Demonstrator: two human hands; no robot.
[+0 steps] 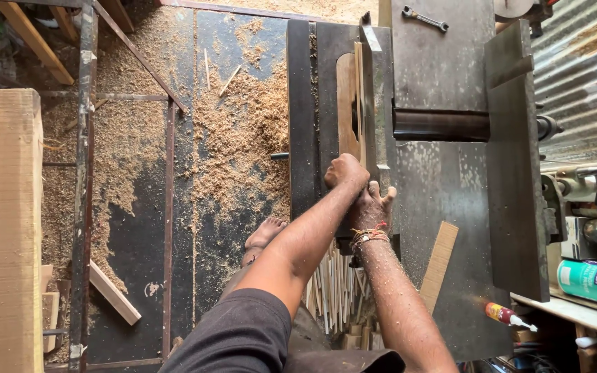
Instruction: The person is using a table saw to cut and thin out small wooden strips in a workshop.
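Observation:
My left hand [345, 173] is closed in a fist on the near end of a thin wooden strip [358, 90]. The strip stands on edge on the dark metal saw table [443, 186], beside a pale wooden insert [345, 97] and along a metal fence [371, 83]. Just behind and to the right, my right hand [374, 204] presses on the table with its fingers spread and thumb up. Thread bands circle its wrist. I cannot tell whether the right hand touches the strip.
A wrench [425, 18] lies at the table's far end and a flat wood offcut [440, 262] near its front. A glue bottle [509, 316] and teal can [592, 280] sit right. Thin strips [336, 290] pile under the table. Sawdust [243, 138] covers the floor by my bare foot [264, 235].

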